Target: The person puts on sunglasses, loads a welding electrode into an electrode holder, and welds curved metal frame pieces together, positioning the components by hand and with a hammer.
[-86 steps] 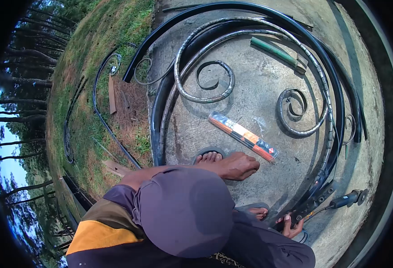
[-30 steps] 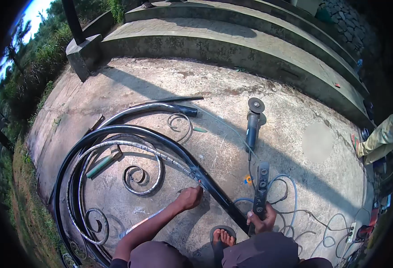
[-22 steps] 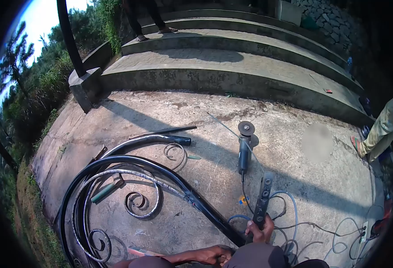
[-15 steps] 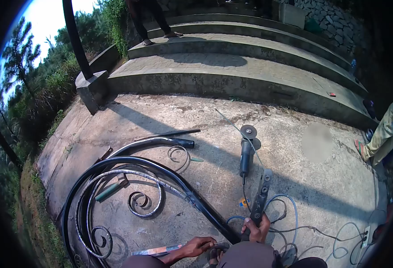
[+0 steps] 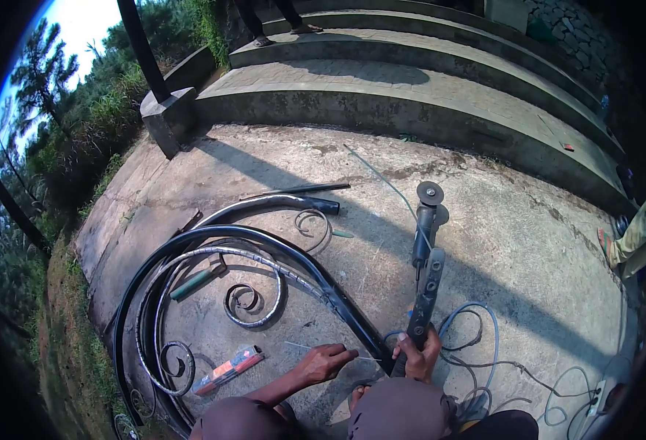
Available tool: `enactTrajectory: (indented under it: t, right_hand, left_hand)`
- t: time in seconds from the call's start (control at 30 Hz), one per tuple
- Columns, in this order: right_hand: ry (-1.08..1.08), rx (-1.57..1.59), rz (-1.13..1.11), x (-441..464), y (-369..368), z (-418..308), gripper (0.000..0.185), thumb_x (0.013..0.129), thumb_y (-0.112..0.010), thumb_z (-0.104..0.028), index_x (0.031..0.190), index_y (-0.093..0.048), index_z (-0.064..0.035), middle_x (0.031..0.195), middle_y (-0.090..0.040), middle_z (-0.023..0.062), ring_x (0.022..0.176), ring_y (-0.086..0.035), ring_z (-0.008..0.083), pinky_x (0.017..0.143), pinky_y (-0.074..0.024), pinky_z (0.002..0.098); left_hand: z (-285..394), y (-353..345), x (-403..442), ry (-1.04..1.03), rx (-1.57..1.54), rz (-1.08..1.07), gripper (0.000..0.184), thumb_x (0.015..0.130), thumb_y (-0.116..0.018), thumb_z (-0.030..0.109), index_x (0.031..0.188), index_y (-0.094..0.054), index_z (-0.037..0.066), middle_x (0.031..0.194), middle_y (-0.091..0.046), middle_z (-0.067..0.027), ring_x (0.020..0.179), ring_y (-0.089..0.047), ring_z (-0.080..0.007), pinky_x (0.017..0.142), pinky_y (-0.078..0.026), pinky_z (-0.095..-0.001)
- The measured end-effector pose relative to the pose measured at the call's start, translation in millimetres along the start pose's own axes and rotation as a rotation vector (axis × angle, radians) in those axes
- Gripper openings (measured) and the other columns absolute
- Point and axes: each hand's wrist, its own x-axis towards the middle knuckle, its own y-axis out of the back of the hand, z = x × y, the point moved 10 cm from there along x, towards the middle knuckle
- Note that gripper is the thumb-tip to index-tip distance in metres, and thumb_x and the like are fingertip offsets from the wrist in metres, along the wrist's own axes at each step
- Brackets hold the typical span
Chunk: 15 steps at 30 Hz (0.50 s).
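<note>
My right hand [image 5: 420, 353] grips a dark welding electrode holder [image 5: 427, 293], raised upright with round holes along its side. A thin greenish welding rod [image 5: 385, 183] juts from its tip toward the steps. My left hand [image 5: 326, 364] is pinched on another thin welding rod [image 5: 369, 359], whose two ends show either side of the fingers. Left of that hand, a red and white packet [image 5: 227, 370] lies on the concrete. A curved black metal pipe [image 5: 337, 297] runs down close to my right hand. Behind the holder rests an angle grinder [image 5: 425, 227], partly covered by it.
Metal scrolls [image 5: 255, 306] and a green-handled hammer [image 5: 198, 282] lie among the curved pipes. Cables [image 5: 488, 352] loop to a power strip [image 5: 596, 400] at right. Concrete steps [image 5: 403, 114] rise ahead. One person's legs [image 5: 282, 15] stand on them; another person's leg [image 5: 631, 238] is at right.
The view has tilted down, so the ground sits higher. The packet lies farther left and at a steeper slant. My left hand is more in view, its rod showing at both ends.
</note>
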Motion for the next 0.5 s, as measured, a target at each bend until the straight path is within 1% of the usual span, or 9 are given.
enactTrajectory:
  t: [0.03, 0.1, 0.13, 0.17, 0.23, 0.37, 0.43, 0.47, 0.5]
  right_hand:
    - [-0.013, -0.029, 0.004, 0.5, 2.3, -7.8, 0.019, 0.084, -0.065, -0.007, 0.096, -0.052, -0.0011, 0.074, -0.056, 0.0044, 0.058, -0.055, 0.0115, 0.054, -0.0469, 0.0274]
    - [0.045, -0.099, 0.003, 0.9, 11.8, -20.7, 0.02, 0.085, -0.064, -0.007, 0.098, -0.051, -0.001, 0.075, -0.055, 0.0039, 0.059, -0.055, 0.0112, 0.055, -0.0468, 0.0271]
    - [0.116, -0.151, -0.006, -1.2, 16.6, -29.8, 0.021, 0.085, -0.063, -0.007, 0.1, -0.05, -0.0008, 0.076, -0.054, 0.0034, 0.06, -0.055, 0.011, 0.055, -0.0466, 0.0268]
    - [0.129, -0.212, -0.013, -3.4, 20.6, -33.3, 0.021, 0.085, -0.06, -0.006, 0.102, -0.048, -0.0013, 0.076, -0.052, 0.0026, 0.061, -0.055, 0.0106, 0.056, -0.0465, 0.0259]
    - [0.094, -0.298, -0.043, -11.5, 31.1, -32.4, 0.022, 0.083, -0.06, -0.004, 0.101, -0.049, -0.0006, 0.076, -0.053, 0.0027, 0.062, -0.055, 0.0107, 0.059, -0.0463, 0.0256]
    - [0.032, -0.744, 0.009, -33.9, 64.6, -29.3, 0.031, 0.074, -0.067, -0.006, 0.102, -0.056, -0.0025, 0.08, -0.06, 0.0056, 0.067, -0.059, 0.0157, 0.064, -0.0481, 0.0297]
    - [0.063, -0.992, 0.011, -50.0, 68.6, -38.7, 0.038, 0.068, -0.072, -0.007, 0.104, -0.061, -0.0031, 0.082, -0.066, 0.0111, 0.07, -0.064, 0.023, 0.067, -0.0504, 0.0342]
    - [-0.001, -0.977, -0.007, -58.1, 65.1, -46.4, 0.039, 0.067, -0.073, -0.007, 0.103, -0.061, -0.003, 0.081, -0.067, 0.0125, 0.072, -0.067, 0.0272, 0.069, -0.052, 0.0363]
    - [0.05, -1.058, -0.005, -66.8, 65.0, -54.0, 0.039, 0.066, -0.073, -0.006, 0.103, -0.061, -0.0035, 0.082, -0.067, 0.0129, 0.073, -0.067, 0.0276, 0.07, -0.0522, 0.0361]
  left_hand:
    - [20.3, 18.6, 16.1, -0.075, -0.051, 0.074, 0.028, 0.086, -0.063, 0.008, 0.113, -0.061, 0.011, 0.079, -0.057, -0.0115, 0.069, -0.062, -0.0337, 0.058, -0.051, -0.0425]
    - [23.8, 58.9, 22.2, 0.065, -0.18, 0.355, 0.024, 0.091, -0.064, 0.01, 0.115, -0.063, 0.007, 0.077, -0.06, -0.0125, 0.063, -0.062, -0.0319, 0.057, -0.05, -0.0406]
    - [16.3, 74.0, 19.0, 0.263, -0.29, 0.426, 0.022, 0.094, -0.062, 0.014, 0.114, -0.062, 0.005, 0.073, -0.06, -0.0137, 0.06, -0.061, -0.0279, 0.056, -0.049, -0.037]
    - [6.8, 79.8, 13.0, 0.446, -0.403, 0.436, 0.021, 0.097, -0.058, 0.017, 0.112, -0.062, 0.005, 0.065, -0.054, -0.0106, 0.055, -0.056, -0.0188, 0.054, -0.044, -0.0329]
    - [-32.1, 55.6, -13.2, 0.61, -0.815, 0.412, 0.025, 0.098, -0.047, 0.017, 0.113, -0.061, 0.002, 0.064, -0.048, 0.0018, 0.058, -0.043, -0.0065, 0.053, -0.036, -0.0255]
    - [-61.6, 29.8, -44.4, 0.809, -1.076, 0.479, 0.024, 0.1, -0.046, 0.015, 0.11, -0.062, 0.001, 0.07, -0.051, 0.0016, 0.058, -0.045, -0.0046, 0.054, -0.037, -0.0216]
    - [-54.0, 41.0, -42.4, 0.769, -1.031, 0.571, 0.025, 0.103, -0.044, 0.018, 0.115, -0.058, 0.001, 0.073, -0.056, -0.0017, 0.058, -0.051, -0.0062, 0.055, -0.041, -0.0216]
    - [-55.0, 39.1, -39.4, 0.789, -1.047, 0.556, 0.025, 0.103, -0.044, 0.018, 0.115, -0.058, 0.001, 0.073, -0.056, -0.0017, 0.058, -0.051, -0.0062, 0.055, -0.041, -0.0216]
    - [-55.9, 44.5, -37.6, 0.749, -1.086, 0.625, 0.025, 0.104, -0.043, 0.02, 0.118, -0.055, 0.002, 0.073, -0.057, -0.0029, 0.059, -0.053, -0.0079, 0.055, -0.043, -0.0224]
